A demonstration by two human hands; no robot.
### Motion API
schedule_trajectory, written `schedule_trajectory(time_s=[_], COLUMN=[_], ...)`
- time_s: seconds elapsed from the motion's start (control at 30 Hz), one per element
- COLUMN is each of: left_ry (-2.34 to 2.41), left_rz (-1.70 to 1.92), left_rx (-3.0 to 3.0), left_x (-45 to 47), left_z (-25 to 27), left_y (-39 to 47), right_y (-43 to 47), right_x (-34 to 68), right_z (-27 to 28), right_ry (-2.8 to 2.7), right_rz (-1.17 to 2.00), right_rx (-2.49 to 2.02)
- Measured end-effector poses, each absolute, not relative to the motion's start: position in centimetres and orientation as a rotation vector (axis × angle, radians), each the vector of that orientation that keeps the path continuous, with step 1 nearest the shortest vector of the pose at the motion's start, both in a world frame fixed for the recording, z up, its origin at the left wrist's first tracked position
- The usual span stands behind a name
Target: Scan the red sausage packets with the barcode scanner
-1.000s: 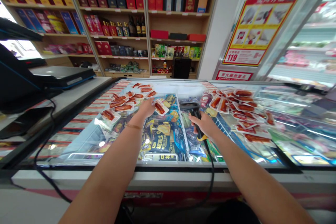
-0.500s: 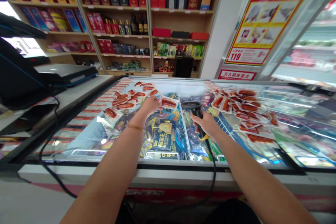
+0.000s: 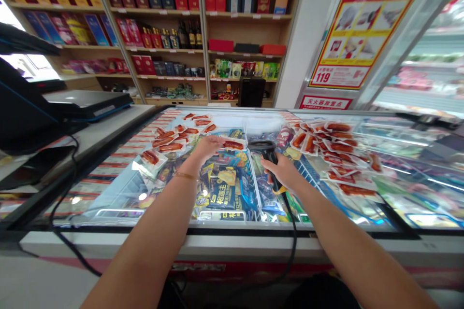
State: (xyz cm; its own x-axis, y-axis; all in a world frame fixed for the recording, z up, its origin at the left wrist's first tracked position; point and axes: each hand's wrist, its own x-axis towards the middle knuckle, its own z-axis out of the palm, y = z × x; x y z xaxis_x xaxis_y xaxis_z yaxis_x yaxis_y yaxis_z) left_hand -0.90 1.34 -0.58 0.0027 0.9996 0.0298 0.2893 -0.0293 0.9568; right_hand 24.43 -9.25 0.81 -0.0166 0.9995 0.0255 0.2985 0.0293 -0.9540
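My left hand (image 3: 210, 147) pinches the left end of a clear packet of sausage (image 3: 233, 145) over the glass lid of a chest freezer. In my right hand (image 3: 281, 170) is a black barcode scanner (image 3: 262, 147), its head close to the packet's right end and its cable (image 3: 294, 236) hanging down over the freezer's front. More sausage packets (image 3: 170, 139) lie loosely spread on the glass to the left. A denser heap of sausage packets (image 3: 339, 147) rests on the lid at the right.
Bagged frozen food (image 3: 222, 188) shows through the glass. A weighing scale (image 3: 90, 101) stands on the counter at left, with a black cable (image 3: 54, 217) running down beside it. Shelves of boxes and bottles (image 3: 159, 38) line the back. A red poster (image 3: 366, 24) hangs at right.
My left hand and the sausage packet have shifted slightly, and the packet now lies a little flatter beside the scanner's head. The scanner stays in my right hand; the view has moved a little.
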Motion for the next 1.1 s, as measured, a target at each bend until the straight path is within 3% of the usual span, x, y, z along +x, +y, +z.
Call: schedule_trajectory(time_s=[0.27,1.1], left_ry=[1.119,1.037], left_rz=[1.139,1.561], left_rx=[1.383,1.395], left_x=[-1.4,-1.0], left_z=[-1.9,-2.7], left_y=[1.7,3.7], right_y=[-9.2,-11.3], right_x=[24.6,23.8], right_z=[0.6,1.1], right_ry=[-1.471,-1.716], right_rz=[1.056,1.016], right_rx=[-1.373,-1.225])
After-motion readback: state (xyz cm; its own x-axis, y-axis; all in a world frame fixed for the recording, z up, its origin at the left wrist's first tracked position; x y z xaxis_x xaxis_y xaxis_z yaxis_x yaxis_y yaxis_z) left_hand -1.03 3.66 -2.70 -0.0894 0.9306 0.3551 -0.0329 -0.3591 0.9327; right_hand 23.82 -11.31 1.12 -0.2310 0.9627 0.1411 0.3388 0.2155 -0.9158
